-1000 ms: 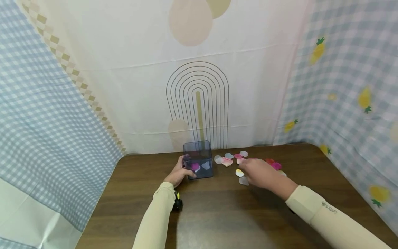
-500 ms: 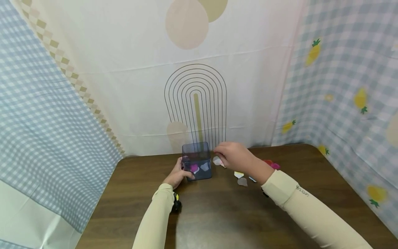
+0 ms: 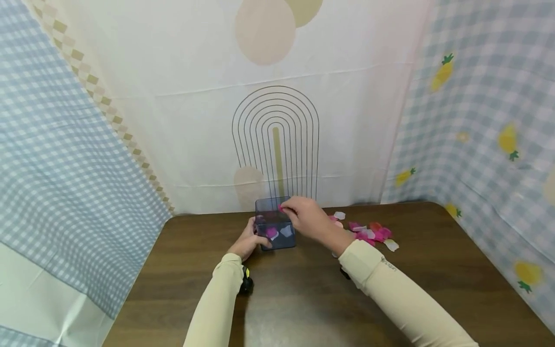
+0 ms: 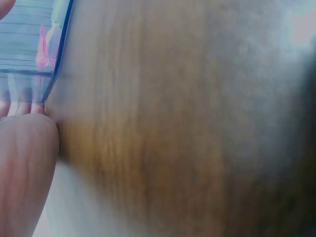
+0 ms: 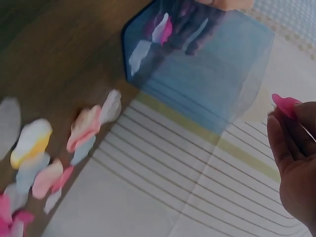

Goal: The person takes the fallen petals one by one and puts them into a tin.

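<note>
A clear bluish plastic box (image 3: 270, 204) stands on the table near the back edge. My left hand (image 3: 246, 242) grips its left side, with the thumb across the front; in the left wrist view only part of this hand shows. Inside the box lie a magenta petal (image 3: 271, 233) and pale petals (image 3: 286, 231). Between thumb and fingertips, my right hand (image 3: 310, 220) pinches a bright pink artificial petal (image 5: 285, 105) at the box's upper right rim. The right wrist view shows that petal raised near the box's open end.
Loose petals in pink, white, yellow and pale blue (image 5: 32, 140) lie right of the box. A denser pink and red heap (image 3: 368, 234) sits farther right on the brown wooden table (image 3: 208, 289). A patterned cloth (image 3: 195, 144) hangs directly behind the table.
My right hand has moved left from the scattered petals to the box's rim, carrying a pink petal. My left hand and the box have stayed in place.
</note>
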`<state>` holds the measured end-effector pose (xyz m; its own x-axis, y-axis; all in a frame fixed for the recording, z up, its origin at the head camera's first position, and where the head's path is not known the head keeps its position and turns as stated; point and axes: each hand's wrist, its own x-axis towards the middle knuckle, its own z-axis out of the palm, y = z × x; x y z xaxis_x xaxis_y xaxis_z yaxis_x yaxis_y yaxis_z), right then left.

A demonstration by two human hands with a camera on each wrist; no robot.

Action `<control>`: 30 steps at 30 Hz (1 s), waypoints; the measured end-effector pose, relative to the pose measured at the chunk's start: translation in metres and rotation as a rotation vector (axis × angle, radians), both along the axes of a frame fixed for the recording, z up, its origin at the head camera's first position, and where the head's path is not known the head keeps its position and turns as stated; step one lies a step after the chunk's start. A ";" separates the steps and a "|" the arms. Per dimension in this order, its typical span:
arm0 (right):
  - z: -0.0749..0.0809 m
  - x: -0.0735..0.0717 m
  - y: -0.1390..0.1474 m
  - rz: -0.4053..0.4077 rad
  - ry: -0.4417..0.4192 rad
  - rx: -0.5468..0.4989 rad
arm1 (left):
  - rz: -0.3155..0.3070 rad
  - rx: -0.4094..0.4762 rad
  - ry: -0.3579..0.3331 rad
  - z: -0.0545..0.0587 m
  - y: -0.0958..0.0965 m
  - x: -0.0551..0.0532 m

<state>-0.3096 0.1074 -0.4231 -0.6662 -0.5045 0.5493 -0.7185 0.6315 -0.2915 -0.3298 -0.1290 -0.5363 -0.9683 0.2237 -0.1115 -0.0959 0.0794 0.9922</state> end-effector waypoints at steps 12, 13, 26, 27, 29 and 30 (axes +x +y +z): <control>0.002 -0.035 -0.041 -0.078 -0.210 0.099 | -0.011 0.005 0.004 0.000 0.001 0.000; 0.001 -0.038 -0.044 -0.080 -0.230 0.109 | -0.012 0.003 0.004 0.000 0.001 0.000; -0.018 -0.053 -0.057 -0.099 -0.393 0.165 | -0.032 0.008 -0.013 -0.003 -0.001 -0.001; -0.018 -0.054 -0.058 -0.100 -0.392 0.172 | -0.030 0.008 -0.014 -0.003 -0.001 -0.002; -0.019 -0.056 -0.059 -0.100 -0.385 0.185 | -0.023 0.008 -0.016 -0.003 -0.001 -0.003; -0.020 -0.057 -0.059 -0.103 -0.381 0.193 | -0.021 0.009 -0.020 -0.003 -0.002 -0.003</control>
<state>-0.3663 0.0481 -0.4432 -0.8550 -0.4945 0.1566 -0.5133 0.7629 -0.3932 -0.3325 -0.1308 -0.5391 -0.9609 0.2451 -0.1286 -0.1141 0.0727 0.9908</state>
